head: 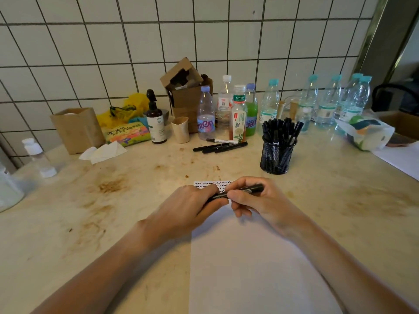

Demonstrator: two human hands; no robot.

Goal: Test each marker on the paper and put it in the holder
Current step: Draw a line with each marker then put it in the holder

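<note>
A black marker (248,189) lies crosswise between both hands above the white paper (249,264). My left hand (192,203) grips its left end, and my right hand (254,198) pinches its middle with thumb and fingers. Black squiggles (208,184) run along the paper's top edge, partly hidden by my hands. The black mesh holder (277,156) stands behind my right hand, packed with several black markers. Three loose black markers (220,146) and a white-bodied one (221,140) lie on the counter further back.
Bottles (238,109), a paper cup (180,129), a pump bottle (155,118), a cardboard box (184,91) and a brown bag (77,129) line the tiled wall. Tissues (104,152) lie at left, a wrapped package (367,134) at right. The counter (102,200) is stained.
</note>
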